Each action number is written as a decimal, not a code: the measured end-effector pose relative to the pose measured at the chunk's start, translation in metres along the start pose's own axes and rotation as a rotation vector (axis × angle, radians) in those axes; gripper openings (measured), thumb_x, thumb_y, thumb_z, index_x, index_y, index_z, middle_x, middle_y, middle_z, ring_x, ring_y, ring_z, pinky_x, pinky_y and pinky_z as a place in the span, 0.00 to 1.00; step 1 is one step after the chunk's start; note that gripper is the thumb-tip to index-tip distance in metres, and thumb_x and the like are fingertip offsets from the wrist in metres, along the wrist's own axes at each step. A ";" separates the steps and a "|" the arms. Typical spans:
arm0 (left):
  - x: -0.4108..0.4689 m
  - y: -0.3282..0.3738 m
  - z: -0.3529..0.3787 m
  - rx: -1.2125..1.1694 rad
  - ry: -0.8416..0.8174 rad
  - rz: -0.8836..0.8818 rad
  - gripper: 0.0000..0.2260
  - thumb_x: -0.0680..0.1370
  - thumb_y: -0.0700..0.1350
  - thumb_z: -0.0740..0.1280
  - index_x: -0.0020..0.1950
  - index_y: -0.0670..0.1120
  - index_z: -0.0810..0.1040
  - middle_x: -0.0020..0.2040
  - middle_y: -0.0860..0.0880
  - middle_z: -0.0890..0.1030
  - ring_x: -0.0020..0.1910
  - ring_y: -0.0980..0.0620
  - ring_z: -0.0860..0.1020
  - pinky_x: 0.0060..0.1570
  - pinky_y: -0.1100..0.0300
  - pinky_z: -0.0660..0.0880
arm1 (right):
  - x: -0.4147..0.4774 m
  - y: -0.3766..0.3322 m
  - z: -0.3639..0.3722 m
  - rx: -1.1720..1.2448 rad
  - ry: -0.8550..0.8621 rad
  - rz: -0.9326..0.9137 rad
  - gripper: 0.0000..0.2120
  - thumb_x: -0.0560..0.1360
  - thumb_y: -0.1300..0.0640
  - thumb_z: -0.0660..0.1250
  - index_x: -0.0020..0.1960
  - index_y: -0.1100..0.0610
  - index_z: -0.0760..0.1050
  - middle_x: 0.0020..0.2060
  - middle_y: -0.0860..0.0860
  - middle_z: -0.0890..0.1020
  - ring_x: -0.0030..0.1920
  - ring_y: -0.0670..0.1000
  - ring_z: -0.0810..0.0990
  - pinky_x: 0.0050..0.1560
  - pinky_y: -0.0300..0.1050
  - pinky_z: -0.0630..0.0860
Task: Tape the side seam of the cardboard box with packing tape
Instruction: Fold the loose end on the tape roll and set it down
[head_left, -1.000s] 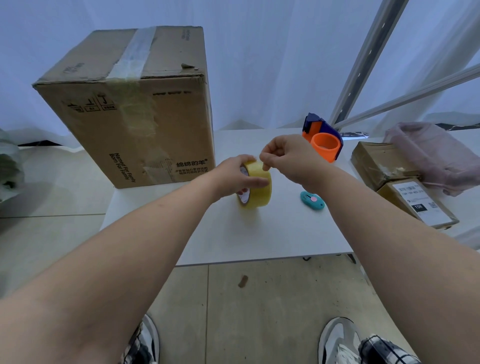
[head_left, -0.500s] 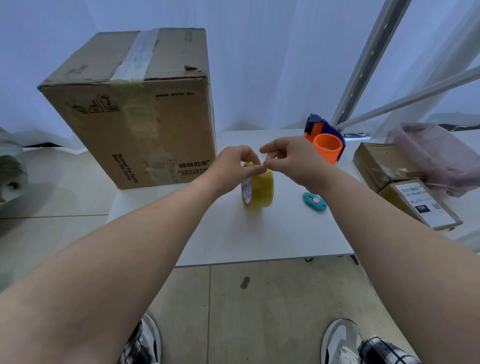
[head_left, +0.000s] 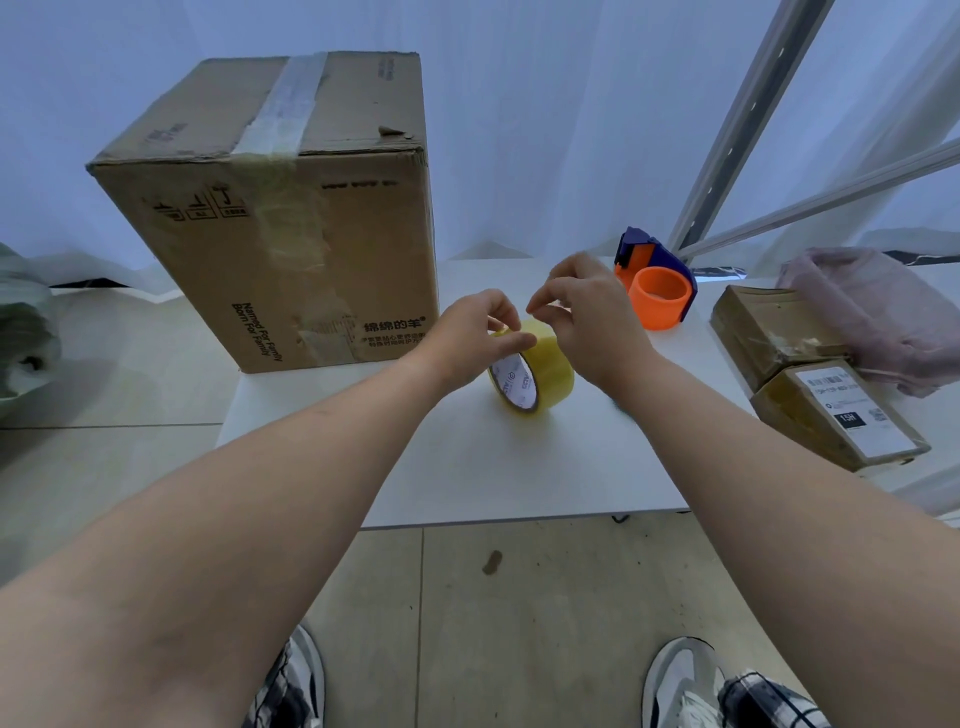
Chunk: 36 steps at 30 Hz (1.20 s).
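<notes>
A large cardboard box stands upright at the back left of the white table, with old clear tape over its top seam and down its front. A yellowish roll of packing tape stands on edge in the middle of the table. My left hand holds the roll at its top, thumb pressed on the outer rim. My right hand hovers just right of it, thumb and forefinger pinched together at the top of the roll; whether a tape end is between them is too fine to tell.
An orange and blue tape dispenser sits behind my right hand. Two wrapped brown parcels and a pink bag lie at the right. A metal frame rises at the back right. My shoes are on the tiled floor.
The roll has turned so its open core faces me more. My left hand shifted from its side to its top, and my right hand's fingers lifted and pinched at the top edge.
</notes>
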<state>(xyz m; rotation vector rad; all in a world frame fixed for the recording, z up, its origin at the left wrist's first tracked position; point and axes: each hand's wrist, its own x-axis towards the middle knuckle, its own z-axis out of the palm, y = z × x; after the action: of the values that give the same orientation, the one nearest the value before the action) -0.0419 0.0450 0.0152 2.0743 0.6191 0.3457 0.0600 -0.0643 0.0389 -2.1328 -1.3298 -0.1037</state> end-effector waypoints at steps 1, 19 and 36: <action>0.000 0.000 0.000 0.002 -0.001 0.005 0.09 0.73 0.47 0.72 0.45 0.47 0.74 0.52 0.47 0.80 0.54 0.51 0.77 0.43 0.63 0.73 | 0.001 0.000 -0.001 0.042 -0.025 0.019 0.08 0.75 0.66 0.65 0.48 0.61 0.83 0.51 0.57 0.80 0.52 0.54 0.77 0.50 0.40 0.70; -0.006 0.012 -0.002 0.178 0.004 0.209 0.10 0.75 0.48 0.70 0.55 0.48 0.77 0.44 0.53 0.80 0.46 0.55 0.77 0.50 0.64 0.73 | -0.005 0.002 -0.018 0.853 -0.099 0.598 0.14 0.71 0.69 0.70 0.55 0.62 0.72 0.39 0.59 0.81 0.39 0.58 0.83 0.40 0.42 0.83; -0.001 0.010 -0.003 0.344 0.085 0.259 0.08 0.78 0.47 0.65 0.50 0.44 0.80 0.46 0.51 0.74 0.43 0.53 0.73 0.43 0.62 0.69 | -0.003 0.000 -0.010 0.359 -0.145 0.394 0.10 0.76 0.55 0.66 0.49 0.62 0.81 0.45 0.58 0.83 0.42 0.55 0.78 0.44 0.46 0.75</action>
<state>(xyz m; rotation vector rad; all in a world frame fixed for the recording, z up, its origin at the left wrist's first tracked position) -0.0413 0.0415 0.0255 2.4896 0.4842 0.5061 0.0615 -0.0719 0.0459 -2.0688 -0.8960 0.4252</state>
